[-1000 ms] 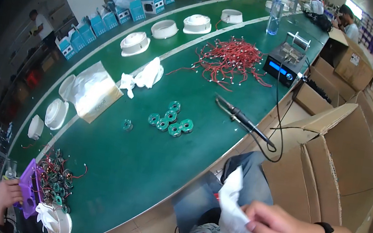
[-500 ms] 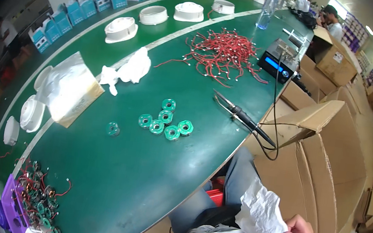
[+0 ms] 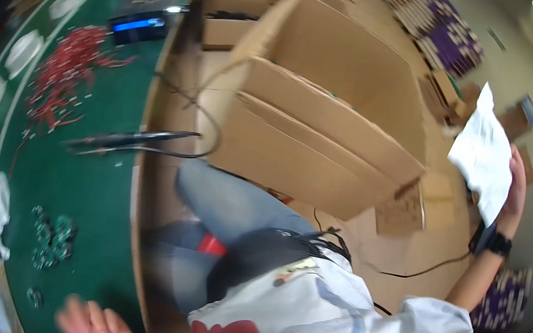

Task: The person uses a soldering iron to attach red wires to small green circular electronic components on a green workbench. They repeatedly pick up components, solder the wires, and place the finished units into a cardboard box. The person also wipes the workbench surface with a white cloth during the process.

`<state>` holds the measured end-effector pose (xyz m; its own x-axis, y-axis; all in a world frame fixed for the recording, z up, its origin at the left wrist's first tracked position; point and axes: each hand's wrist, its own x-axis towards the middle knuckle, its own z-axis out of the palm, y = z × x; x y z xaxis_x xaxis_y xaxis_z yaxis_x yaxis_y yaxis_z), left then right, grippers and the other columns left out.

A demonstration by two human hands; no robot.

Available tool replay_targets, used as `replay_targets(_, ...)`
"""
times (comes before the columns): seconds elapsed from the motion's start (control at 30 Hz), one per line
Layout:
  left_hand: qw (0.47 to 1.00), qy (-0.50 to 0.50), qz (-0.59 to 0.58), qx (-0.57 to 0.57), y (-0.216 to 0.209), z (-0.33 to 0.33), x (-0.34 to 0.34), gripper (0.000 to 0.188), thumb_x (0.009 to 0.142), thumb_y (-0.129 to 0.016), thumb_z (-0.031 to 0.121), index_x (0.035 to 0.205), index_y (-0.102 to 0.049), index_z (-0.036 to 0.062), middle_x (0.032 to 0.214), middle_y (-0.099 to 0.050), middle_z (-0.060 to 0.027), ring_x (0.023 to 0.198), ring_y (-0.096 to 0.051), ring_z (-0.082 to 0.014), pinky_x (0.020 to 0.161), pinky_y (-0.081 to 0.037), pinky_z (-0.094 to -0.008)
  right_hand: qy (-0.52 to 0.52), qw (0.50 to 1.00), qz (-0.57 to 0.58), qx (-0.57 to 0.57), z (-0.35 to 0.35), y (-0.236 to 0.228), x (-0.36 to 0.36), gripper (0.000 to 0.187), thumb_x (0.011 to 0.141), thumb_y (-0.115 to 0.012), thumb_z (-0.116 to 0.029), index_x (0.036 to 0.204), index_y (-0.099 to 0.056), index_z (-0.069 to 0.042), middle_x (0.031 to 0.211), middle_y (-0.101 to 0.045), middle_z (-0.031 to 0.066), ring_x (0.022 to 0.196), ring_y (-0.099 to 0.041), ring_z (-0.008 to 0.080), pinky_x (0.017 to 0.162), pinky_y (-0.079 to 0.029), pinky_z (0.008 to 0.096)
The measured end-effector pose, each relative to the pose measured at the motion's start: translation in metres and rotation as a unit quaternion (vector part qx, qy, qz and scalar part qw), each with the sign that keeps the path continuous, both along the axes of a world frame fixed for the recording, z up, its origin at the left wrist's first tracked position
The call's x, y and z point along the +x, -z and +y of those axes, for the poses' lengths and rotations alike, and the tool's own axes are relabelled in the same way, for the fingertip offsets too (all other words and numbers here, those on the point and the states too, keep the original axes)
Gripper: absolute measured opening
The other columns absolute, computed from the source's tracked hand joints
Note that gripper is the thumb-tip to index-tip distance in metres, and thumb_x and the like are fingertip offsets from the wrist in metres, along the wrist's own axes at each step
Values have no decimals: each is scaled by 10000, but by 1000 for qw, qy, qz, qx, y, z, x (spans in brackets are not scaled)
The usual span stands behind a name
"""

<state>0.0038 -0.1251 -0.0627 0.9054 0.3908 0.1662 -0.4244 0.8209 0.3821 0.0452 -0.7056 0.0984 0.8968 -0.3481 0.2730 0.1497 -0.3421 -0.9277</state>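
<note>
For the left hand (image 3: 99, 330), a passage is left on the green table (image 3: 103, 212) between the green rings (image 3: 58, 239) and the edge; farther ahead it is crossed by the black tool (image 3: 127, 140). For the right hand (image 3: 517, 185), the open carton (image 3: 309, 152) is blocked sideways by its walls, but can be entered from above.

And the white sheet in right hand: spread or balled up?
Spread: the white sheet shows a broad face and pointed top corner in the right hand. Can't tell if doubled.
</note>
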Motion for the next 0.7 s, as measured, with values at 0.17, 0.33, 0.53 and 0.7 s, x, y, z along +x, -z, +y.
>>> replay_targets(0.17, 999, -6, 17, 30, 3, -3, 5, 182, 780, -546, 173, 831, -411, 63, 852, -372, -60, 743, -367, -182, 681, -312, -319, 153, 978, -81, 119, -53, 21, -36, 398, 949, -394, -197, 1276, -414, 29, 1256, -514, 70, 1141, -495, 145, 967, -375, 260)
replay_targets(0.33, 998, -15, 34, 48, 5, -6, 4, 184, 782, -541, 180, 848, -418, 60, 866, -364, -61, 759, -362, -186, 696, -309, -332, -75, 997, 27, 13, 64, 58, 5, 442, 813, -502, -180, 1191, -464, 47, 1124, -571, 111, 1011, -567, 171, 889, -436, 283)
replay_targets(0.53, 985, -97, 69, 125, 12, 0, -8, 172, 818, -496, 166, 843, -378, 43, 823, -361, -68, 725, -368, -169, 632, -334, -289, -392, 908, 32, 148, 266, 75, 87, 181, 802, -575, -109, 930, -477, -25, 883, -513, 8, 814, -496, 67, 716, -408, 209)
replay_targets(0.7, 932, -208, 187, 232, 10, 10, -46, 214, 810, -492, 230, 861, -417, 37, 808, -392, -65, 704, -382, -154, 617, -341, -283, -678, 718, 95, 124, 401, 63, 102, 212, 777, -533, 3, 969, -447, -22, 930, -453, 12, 869, -461, 72, 778, -384, 216)
